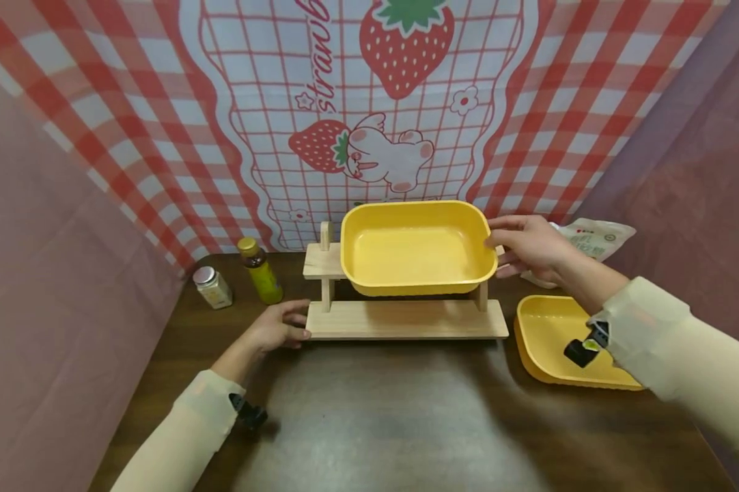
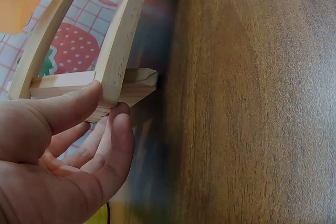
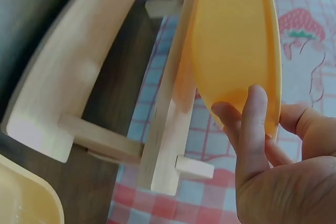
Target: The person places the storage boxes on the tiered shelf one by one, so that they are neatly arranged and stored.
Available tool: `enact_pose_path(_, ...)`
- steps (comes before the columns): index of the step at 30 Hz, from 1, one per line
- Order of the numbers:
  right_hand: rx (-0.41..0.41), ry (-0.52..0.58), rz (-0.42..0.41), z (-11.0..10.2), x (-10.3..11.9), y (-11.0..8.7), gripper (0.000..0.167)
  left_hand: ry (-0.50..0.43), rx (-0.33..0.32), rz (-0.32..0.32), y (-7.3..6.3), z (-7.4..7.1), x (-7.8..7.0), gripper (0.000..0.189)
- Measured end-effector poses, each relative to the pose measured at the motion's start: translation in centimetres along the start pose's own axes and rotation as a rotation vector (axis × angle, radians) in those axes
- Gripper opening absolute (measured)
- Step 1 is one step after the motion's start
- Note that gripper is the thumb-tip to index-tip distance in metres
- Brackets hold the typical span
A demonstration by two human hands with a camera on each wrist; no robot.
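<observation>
A two-tier wooden rack [image 1: 406, 321] stands on the table near the back. My left hand [image 1: 277, 326] pinches the left end of its lower board, thumb on one face and a fingertip on the other in the left wrist view. At the upper tier, a yellow plastic bin [image 1: 419, 253] faces me with its inside showing. By its right end my right hand [image 1: 532, 249] grips this bin; the right wrist view shows fingers on the outer wall [image 3: 239, 51] and the thumb at the rim. Whether the bin rests fully on the upper board cannot be told.
A second yellow bin [image 1: 548, 342] sits right of the rack, partly under my right forearm. Behind that arm stands a white pouch [image 1: 597, 236]. At the left are a small white-lidded jar [image 1: 213, 288] and a yellow-capped bottle [image 1: 261, 273]. A checked strawberry cloth [image 1: 369, 82] hangs behind.
</observation>
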State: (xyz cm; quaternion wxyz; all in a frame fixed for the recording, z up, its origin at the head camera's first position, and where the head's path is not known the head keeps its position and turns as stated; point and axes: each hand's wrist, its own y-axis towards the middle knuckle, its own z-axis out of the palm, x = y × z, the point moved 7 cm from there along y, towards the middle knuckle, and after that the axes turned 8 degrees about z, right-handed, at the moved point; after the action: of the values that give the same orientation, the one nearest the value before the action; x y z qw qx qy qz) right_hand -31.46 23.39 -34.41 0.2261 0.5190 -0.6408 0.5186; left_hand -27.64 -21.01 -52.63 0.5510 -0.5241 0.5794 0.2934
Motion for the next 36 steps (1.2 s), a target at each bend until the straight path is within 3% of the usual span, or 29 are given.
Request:
enact_pose_path(14,0.006,0.069,0.036,0.9,-0.8,4.1,0.058,-0.004,-0.007,-0.009,-0.2,-0.1,0.3,0.076)
enact_pose_path(21,0.002,0.1,0.043,1.0,-1.0,4.3,0.06,-0.022,-0.011,-0.016,-0.2,0.0,0.2,0.077)
enact_pose_path(36,0.04,-0.025,0.038,0.5,-0.7,4.9,0.059,-0.031,-0.03,-0.046,-0.4,0.1,0.0,0.075)
